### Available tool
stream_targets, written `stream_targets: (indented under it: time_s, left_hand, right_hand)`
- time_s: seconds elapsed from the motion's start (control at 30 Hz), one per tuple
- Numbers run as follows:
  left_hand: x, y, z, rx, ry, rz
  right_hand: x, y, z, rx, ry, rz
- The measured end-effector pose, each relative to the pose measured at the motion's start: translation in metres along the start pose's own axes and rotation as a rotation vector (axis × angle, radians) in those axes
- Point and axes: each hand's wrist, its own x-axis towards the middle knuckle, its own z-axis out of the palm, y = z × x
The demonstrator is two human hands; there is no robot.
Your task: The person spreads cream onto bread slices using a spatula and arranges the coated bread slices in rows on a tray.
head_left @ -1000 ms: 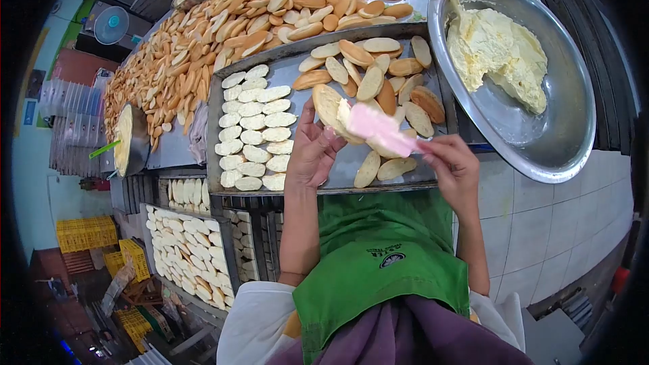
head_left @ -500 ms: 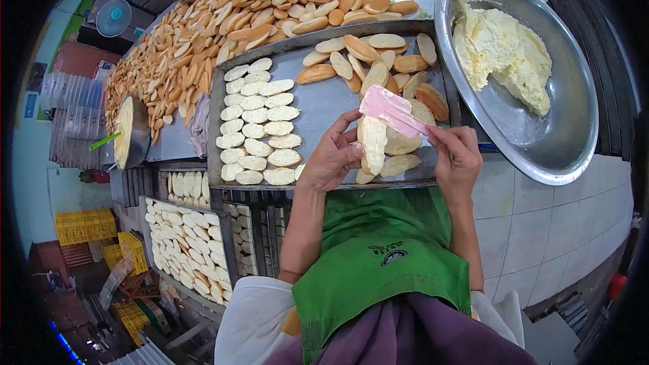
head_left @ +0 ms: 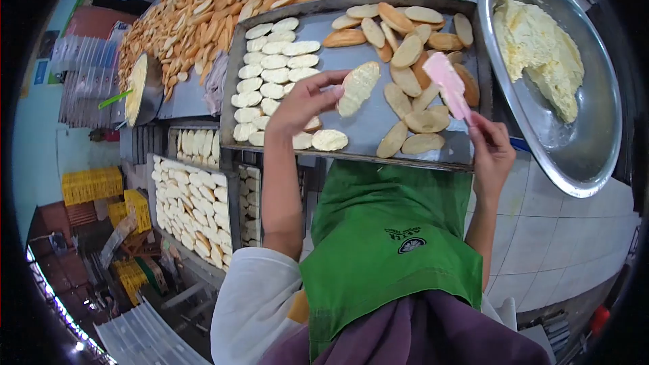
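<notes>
My left hand (head_left: 307, 101) pinches a cream-coated bread slice (head_left: 359, 89) above the middle of the metal tray (head_left: 365, 145). To its left, rows of coated slices (head_left: 274, 61) lie on the tray, with one coated slice (head_left: 329, 140) just below it. My right hand (head_left: 491, 145) grips the handle of a pink spatula (head_left: 446, 82), whose blade has cream on it. Beneath and beside the spatula lie plain bread slices (head_left: 426, 121), some cut side up, some crust up.
At the right stands a steel bowl (head_left: 598, 142) with pale cream (head_left: 541, 54) and a stick. A large bread heap (head_left: 196, 23) lies behind the tray. Lower left, another tray holds many slices (head_left: 193, 206); a cream pot (head_left: 145, 88) sits at the left.
My left hand has moved left with the coated slice, away from the spatula. My right hand holds the spatula farther right. The whole view has shifted.
</notes>
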Motion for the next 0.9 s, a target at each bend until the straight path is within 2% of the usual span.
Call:
stream_targets:
  time_s: [0.07,0.13,0.2,0.27,0.33,0.4,0.53,0.57,0.7,0.8,0.83,0.87,0.9]
  left_hand:
    - [0.013,-0.002,-0.016,0.078,-0.002,-0.014]
    - [0.030,-0.019,-0.034,0.352,-0.189,-0.078]
    - [0.040,-0.027,-0.036,0.419,-0.227,-0.148]
    - [0.046,-0.030,-0.032,0.683,-0.356,-0.175]
    - [0.050,-0.036,-0.030,0.679,-0.389,-0.189]
    - [0.050,-0.042,-0.023,0.575,-0.536,-0.223]
    - [0.049,-0.058,-0.005,0.547,-0.618,-0.255]
    - [0.050,-0.059,0.000,0.433,-0.643,-0.308]
    - [0.056,-0.068,0.031,0.211,-0.720,-0.283]
    - [0.059,-0.063,0.028,0.188,-0.720,-0.179]
    - [0.056,-0.058,0.021,0.215,-0.630,-0.152]
    - [0.054,-0.052,0.011,0.215,-0.636,-0.152]
    - [0.053,-0.044,0.000,0.488,-0.584,-0.150]
  right_hand:
    - [-0.001,0.000,-0.004,-0.006,-0.008,0.070]
    - [-0.002,0.004,-0.005,0.013,-0.012,0.036]
    - [-0.003,0.004,-0.006,0.008,-0.018,0.050]
    - [-0.005,0.003,-0.007,-0.003,-0.021,0.066]
    - [-0.006,0.002,-0.007,-0.005,-0.027,0.070]
    - [-0.006,0.002,-0.007,-0.007,-0.023,0.077]
    - [-0.005,0.005,-0.010,-0.052,-0.041,0.063]
    - [-0.005,0.005,-0.010,-0.054,-0.042,0.066]
    - [-0.005,0.002,-0.007,0.015,-0.026,0.087]
    - [-0.006,0.000,-0.009,0.022,-0.015,0.083]
    - [-0.006,0.000,-0.011,0.031,-0.008,0.089]
    - [-0.007,0.001,-0.013,0.029,-0.003,0.090]
    - [-0.007,0.002,-0.016,0.018,0.001,0.097]
